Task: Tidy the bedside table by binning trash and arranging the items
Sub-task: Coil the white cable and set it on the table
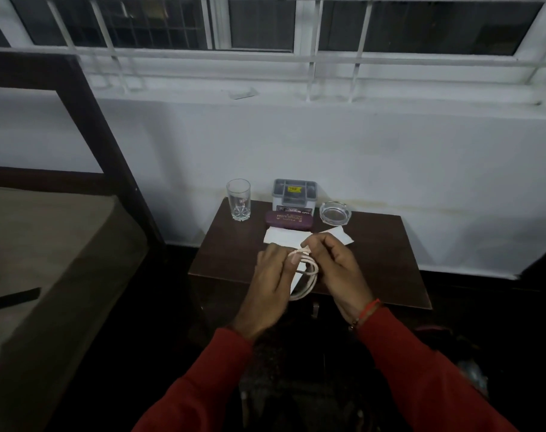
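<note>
While both hands [302,269] pinch coiled white cable [307,275], paper [284,236] beneath half hidden.

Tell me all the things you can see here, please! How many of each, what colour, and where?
bedside table: 1, dark brown, against the white wall
drinking glass: 1, clear, back left of the table
organiser box: 1, grey, back middle
spectacle case: 1, dark maroon, in front of the box
ashtray: 1, clear glass, back right
paper: white, count unclear, flat behind the hands
cable: 1, white, coiled, held between both hands
bed: 1, beige mattress, dark frame, far left
window: 1, white bars, above the wall
left hand: 1, red sleeve, holds the coil
right hand: 1, red sleeve, red wrist thread, pinches the cable end
</note>
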